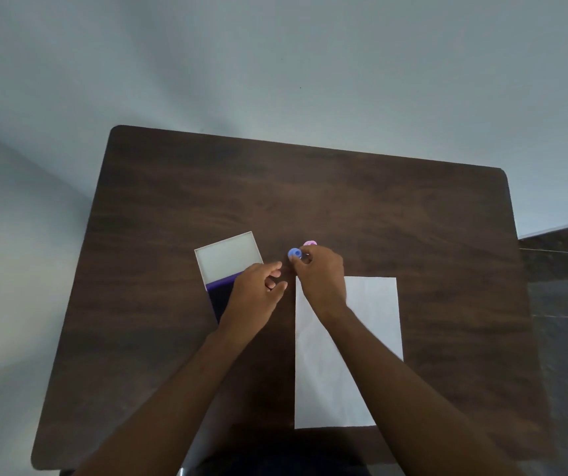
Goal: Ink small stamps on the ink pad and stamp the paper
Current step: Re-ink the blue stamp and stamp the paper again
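1. Nearest the person, at about 5 o'clock on the dark table (413,207), lies the white paper (372,321). It is a thin sheet that looks light and limp, so it would likely slide if a stamp is dragged rather than pressed straight down. No marks show on its visible part.
2. At 9 o'clock from the paper sits the ink pad (219,293), lid (229,257) swung open away from the person, the dark purple pad partly under the left hand (255,297). That hand hovers with fingers loosely curled, holding nothing I can see.
3. The right hand (320,276) reaches over the paper's far left corner, fingertips bunched around the blue stamp (295,253); whether they already pinch it I cannot tell.
4. Just beyond, at 1 o'clock, a pink stamp (310,243) peeks out. Both stamps look like small, light, hard plastic, probably slick; best taken by the sides between thumb and forefinger.
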Available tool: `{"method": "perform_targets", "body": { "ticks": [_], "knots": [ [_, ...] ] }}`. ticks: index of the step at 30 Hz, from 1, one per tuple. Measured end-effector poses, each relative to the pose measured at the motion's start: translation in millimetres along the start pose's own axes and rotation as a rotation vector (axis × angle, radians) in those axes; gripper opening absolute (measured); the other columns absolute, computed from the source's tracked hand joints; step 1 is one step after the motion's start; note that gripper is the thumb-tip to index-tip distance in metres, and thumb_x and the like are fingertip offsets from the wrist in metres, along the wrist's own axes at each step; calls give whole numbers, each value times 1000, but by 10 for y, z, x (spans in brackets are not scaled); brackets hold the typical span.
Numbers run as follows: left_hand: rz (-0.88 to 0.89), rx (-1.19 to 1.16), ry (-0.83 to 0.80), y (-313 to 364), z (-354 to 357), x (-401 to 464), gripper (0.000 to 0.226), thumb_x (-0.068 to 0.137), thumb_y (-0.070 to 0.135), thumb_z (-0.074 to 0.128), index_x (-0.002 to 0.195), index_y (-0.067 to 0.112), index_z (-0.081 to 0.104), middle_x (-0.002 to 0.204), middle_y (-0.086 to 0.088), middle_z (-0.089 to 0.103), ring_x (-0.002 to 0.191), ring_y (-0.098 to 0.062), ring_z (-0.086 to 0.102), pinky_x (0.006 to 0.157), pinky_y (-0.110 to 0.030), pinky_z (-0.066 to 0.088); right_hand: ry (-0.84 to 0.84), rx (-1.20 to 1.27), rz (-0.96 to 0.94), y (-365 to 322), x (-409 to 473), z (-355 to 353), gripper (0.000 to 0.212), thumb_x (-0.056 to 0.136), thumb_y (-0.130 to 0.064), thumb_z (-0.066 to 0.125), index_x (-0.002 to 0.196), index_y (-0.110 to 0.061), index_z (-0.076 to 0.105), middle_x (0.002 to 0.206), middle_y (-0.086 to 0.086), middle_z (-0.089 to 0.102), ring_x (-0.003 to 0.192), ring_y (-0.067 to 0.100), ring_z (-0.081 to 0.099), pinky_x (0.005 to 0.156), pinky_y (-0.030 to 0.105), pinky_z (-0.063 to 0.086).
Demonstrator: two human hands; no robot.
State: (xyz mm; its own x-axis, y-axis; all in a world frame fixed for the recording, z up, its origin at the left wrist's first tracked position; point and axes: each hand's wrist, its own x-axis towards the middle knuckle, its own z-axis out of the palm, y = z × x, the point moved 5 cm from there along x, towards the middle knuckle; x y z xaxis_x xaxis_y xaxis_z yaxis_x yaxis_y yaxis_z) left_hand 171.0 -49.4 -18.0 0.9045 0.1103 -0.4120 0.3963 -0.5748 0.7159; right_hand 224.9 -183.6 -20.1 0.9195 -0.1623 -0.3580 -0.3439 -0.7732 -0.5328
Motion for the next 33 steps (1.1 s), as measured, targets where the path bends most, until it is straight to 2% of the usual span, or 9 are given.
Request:
{"method": "perform_targets", "body": {
  "ticks": [3, 7, 11, 13, 17, 20, 23, 30, 33],
  "knots": [
    [-5, 2, 22, -10, -1, 27, 36, 91, 21, 64, 126, 16, 61, 117, 0, 68, 84, 0, 55, 60, 6, 35, -31, -30, 25, 29, 36, 63, 27, 90, -35, 61, 99, -11, 70, 91, 5, 72, 74, 14, 63, 74, 21, 50],
    [8, 19, 62, -11, -29, 86, 34, 92, 20, 62, 125, 14, 61, 117, -1, 68, 85, 0, 53, 62, 10, 32, -65, -60, 40, 19, 77, 92, 26, 90, -35, 61, 102, -13, 67, 95, 5, 71, 72, 11, 58, 73, 18, 46],
    [28, -15, 79, 41, -27, 105, 32, 92, 22, 62, 123, 15, 63, 113, -1, 69, 89, -4, 59, 81, -9, 42, -88, -61, 7, -7, 61, 41, 24, 89, -33, 63, 100, -12, 66, 96, 5, 70, 72, 12, 56, 72, 18, 44],
    [40, -21, 98, 75, -21, 115, 30, 92, 24, 61, 120, 15, 65, 112, -1, 70, 89, -6, 60, 83, -13, 44, -60, -28, -46, -24, 15, -23, 24, 88, -33, 64, 97, -11, 67, 94, 5, 70, 74, 13, 58, 73, 18, 45],
    [56, -32, 127, 128, -10, 143, 27, 92, 23, 62, 117, 15, 66, 109, -1, 70, 89, -6, 60, 74, -4, 37, 75, 52, -146, 7, -59, -194, 18, 92, -20, 60, 96, -6, 69, 93, 10, 71, 78, 16, 61, 71, 18, 52],
    [68, -45, 127, 155, -18, 155, 28, 91, 22, 64, 117, 14, 67, 107, -1, 71, 89, -11, 64, 73, -2, 38, 115, 56, -109, 82, 8, -256, 22, 93, -27, 57, 100, -11, 69, 100, 5, 69, 79, 9, 56, 64, 6, 36],
    [84, -51, 126, 178, -37, 138, 29, 90, 20, 65, 118, 14, 67, 107, 0, 71, 89, -10, 63, 73, -2, 39, 79, -25, -87, 122, 109, -228, 24, 92, -37, 58, 100, -16, 67, 103, 2, 64, 80, 10, 54, 61, 6, 29],
    [109, -24, 129, 172, -86, 79, 30, 90, 21, 65, 119, 14, 65, 110, -1, 70, 90, -9, 63, 82, -13, 46, 37, -59, -92, 77, 199, -160, 20, 91, -30, 61, 100, -12, 65, 104, 6, 62, 79, 12, 53, 61, 11, 33],
    [127, -3, 113, 179, -95, 44, 32, 89, 22, 65, 120, 14, 65, 109, -1, 70, 86, -5, 60, 77, -4, 40, 41, -86, -136, 49, 183, -141, 21, 91, -27, 60, 100, -9, 66, 104, 9, 64, 84, 16, 57, 71, 19, 43]
  ]
}}
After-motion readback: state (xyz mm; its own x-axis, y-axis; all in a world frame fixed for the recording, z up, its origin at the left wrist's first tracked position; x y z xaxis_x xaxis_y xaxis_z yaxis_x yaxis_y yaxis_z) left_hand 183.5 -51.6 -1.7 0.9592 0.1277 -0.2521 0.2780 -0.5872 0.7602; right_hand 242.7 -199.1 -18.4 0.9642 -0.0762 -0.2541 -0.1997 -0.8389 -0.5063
